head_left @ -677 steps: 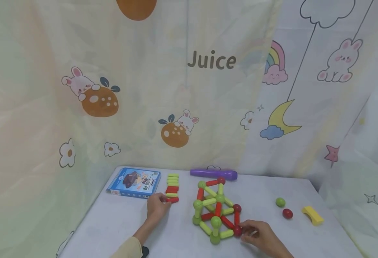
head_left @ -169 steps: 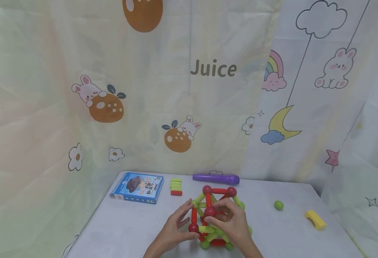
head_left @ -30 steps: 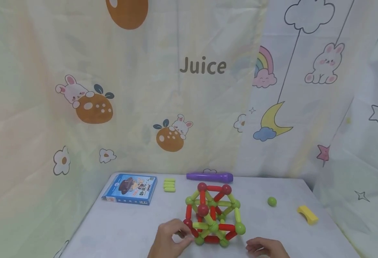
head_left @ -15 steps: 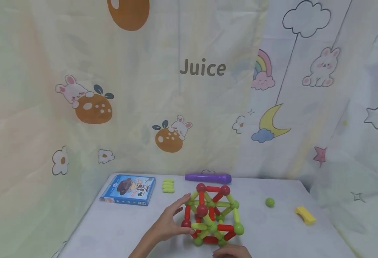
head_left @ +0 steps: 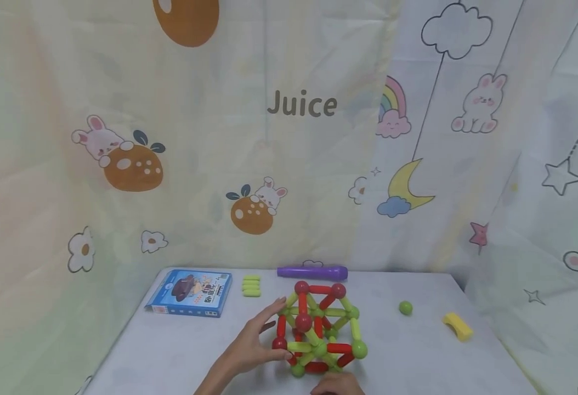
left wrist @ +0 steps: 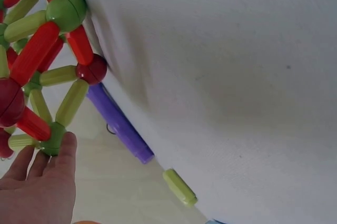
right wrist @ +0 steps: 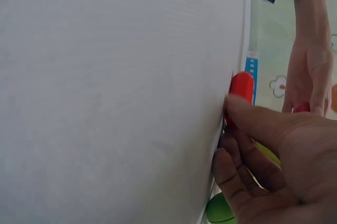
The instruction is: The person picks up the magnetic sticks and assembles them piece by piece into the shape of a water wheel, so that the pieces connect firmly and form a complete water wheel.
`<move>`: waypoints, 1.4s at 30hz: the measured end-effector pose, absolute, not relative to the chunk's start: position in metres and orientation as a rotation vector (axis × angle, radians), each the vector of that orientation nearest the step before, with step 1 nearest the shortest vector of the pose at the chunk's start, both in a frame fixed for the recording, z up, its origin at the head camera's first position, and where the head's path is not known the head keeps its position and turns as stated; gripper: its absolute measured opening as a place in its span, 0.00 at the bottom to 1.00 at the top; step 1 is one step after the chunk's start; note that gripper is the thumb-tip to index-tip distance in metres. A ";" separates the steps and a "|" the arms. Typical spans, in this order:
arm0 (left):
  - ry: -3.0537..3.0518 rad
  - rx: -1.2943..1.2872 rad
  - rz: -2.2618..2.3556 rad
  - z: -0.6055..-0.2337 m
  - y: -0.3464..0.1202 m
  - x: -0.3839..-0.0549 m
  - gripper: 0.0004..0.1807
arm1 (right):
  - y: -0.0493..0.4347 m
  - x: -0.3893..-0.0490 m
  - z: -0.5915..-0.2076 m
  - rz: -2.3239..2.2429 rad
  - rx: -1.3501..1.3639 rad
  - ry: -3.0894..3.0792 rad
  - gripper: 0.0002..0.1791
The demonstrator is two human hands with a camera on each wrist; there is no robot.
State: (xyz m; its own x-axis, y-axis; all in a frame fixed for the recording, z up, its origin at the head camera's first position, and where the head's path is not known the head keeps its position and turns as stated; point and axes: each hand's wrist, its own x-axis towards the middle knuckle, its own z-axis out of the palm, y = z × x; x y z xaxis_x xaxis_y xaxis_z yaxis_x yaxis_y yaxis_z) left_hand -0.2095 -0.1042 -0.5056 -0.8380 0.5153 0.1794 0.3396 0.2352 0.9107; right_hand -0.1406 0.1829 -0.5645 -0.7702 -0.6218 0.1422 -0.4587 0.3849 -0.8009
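Note:
A toy frame of red and lime building sticks and balls stands on the table. At its left side, my left hand holds it, thumb by the lower red ball and fingertips at the upper green ball. My right hand is low at the frame's near side, partly cut off by the head view's bottom edge. In the right wrist view, its thumb and curled fingers pinch a red stick, whose free end sticks out past the thumb. The rest of that stick is hidden.
Several loose lime sticks lie beside a blue box at the back left. A purple toy microphone lies along the back edge. To the right are a loose green ball and a yellow arch block.
Since the first frame, the frame has grown and turned; fewer loose sticks and one loose ball remain. Lately my left hand spread onto its side; my right hand moved left to its front.

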 end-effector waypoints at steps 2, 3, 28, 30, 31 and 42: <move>2.340 0.823 1.664 -0.506 -0.105 -0.209 0.52 | 0.182 -0.142 -0.564 -1.290 -0.967 2.464 0.10; 2.340 0.825 1.663 -0.507 -0.105 -0.209 0.52 | 0.182 -0.143 -0.562 -1.277 -0.978 2.469 0.10; 2.345 0.815 1.662 -0.511 -0.107 -0.214 0.52 | 0.231 -0.134 -0.448 -1.895 -0.619 2.521 0.13; 2.345 0.814 1.662 -0.510 -0.107 -0.214 0.53 | 0.233 -0.141 -0.445 -1.863 -0.651 2.582 0.13; 2.341 0.815 1.663 -0.510 -0.106 -0.214 0.53 | 0.233 -0.144 -0.445 -1.842 -0.648 2.600 0.13; 2.324 0.815 1.673 -0.510 -0.104 -0.212 0.52 | 0.225 -0.163 -0.445 -1.730 -0.675 2.591 0.12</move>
